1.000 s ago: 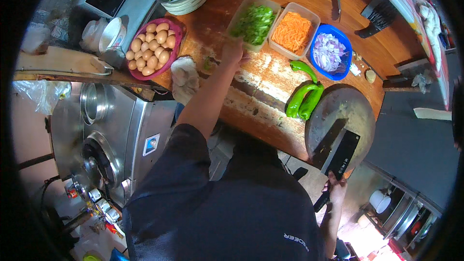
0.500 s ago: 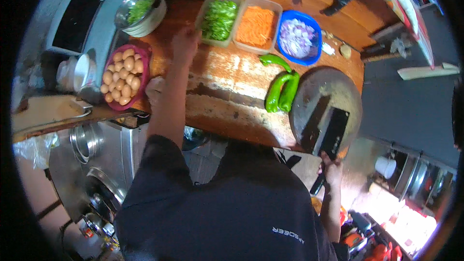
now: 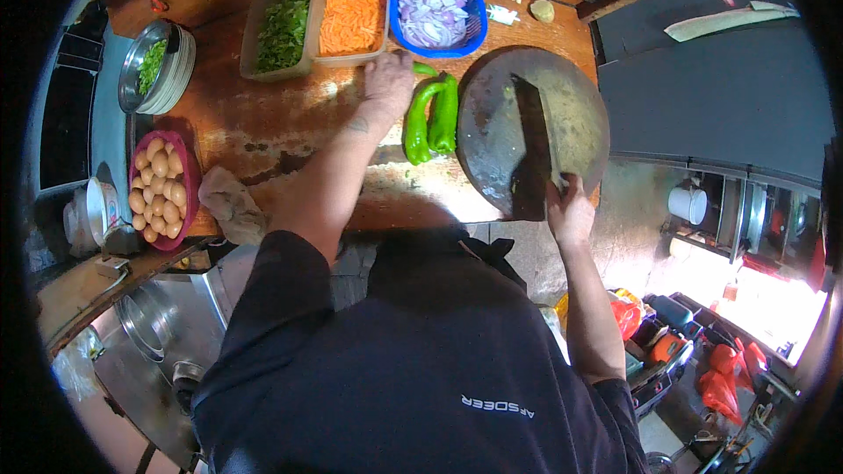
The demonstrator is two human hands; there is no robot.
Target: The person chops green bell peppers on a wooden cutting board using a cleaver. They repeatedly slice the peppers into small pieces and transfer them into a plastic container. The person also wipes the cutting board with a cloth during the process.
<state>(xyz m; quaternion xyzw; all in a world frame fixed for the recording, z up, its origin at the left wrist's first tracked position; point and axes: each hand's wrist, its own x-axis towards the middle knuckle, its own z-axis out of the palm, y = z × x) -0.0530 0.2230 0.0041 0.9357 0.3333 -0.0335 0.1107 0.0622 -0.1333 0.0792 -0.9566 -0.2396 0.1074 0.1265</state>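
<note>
My left hand (image 3: pixel 389 83) is closed over one end of a green pepper (image 3: pixel 425 68); its fingertips are partly hidden. Just nearer to me, two more long green peppers (image 3: pixel 430 123) lie side by side on the wooden table (image 3: pixel 219 79). To their right is a round chopping board (image 3: pixel 492 123), thick and dark. My right hand (image 3: pixel 572 209) grips a cleaver (image 3: pixel 551 154) at the board's near right edge. The blade stands nearly edge-on over the board, and a dark band lies along its left side.
Along the far side are tubs of chopped greens (image 3: pixel 283 31) and shredded carrot (image 3: pixel 353 13), and a blue basket of chopped onion (image 3: pixel 435 16). At the left are a pink basket of eggs (image 3: pixel 158 189), a cloth (image 3: pixel 230 206) and a metal bowl (image 3: pixel 140 66) with greens.
My left hand has moved right, from beside the tub of greens to the pepper. The cleaver has turned from lying flat to nearly edge-on. The whole view has shifted.
</note>
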